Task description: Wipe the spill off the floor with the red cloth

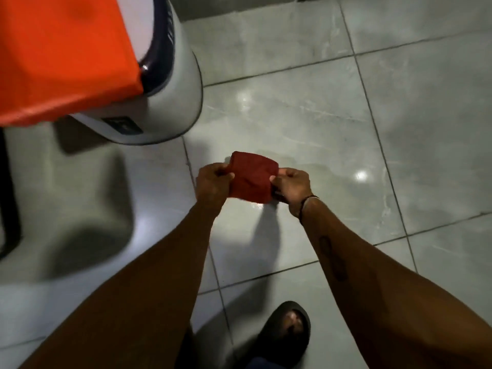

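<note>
Pinching folded red cloth (253, 177) both sides: left hand (211, 183), right hand (294, 189), above floor (332, 115).

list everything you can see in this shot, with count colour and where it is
red cloth: one, dark red, folded, held above the floor at centre, between both hands
spill: one faint wet patch, clear, on the tile behind and right of the cloth
floor: grey glossy tiles with dark grout lines, whole scene
orange cover: one, bright orange, upper left
white appliance: one, white with dark trim, upper left, partly under the cover
dark frame: one, black, left edge
sandal: one, black, bottom centre, on a foot
wristband: one, dark, right wrist
left hand: gripping the cloth's left edge
right hand: pinching the cloth's right edge
</note>
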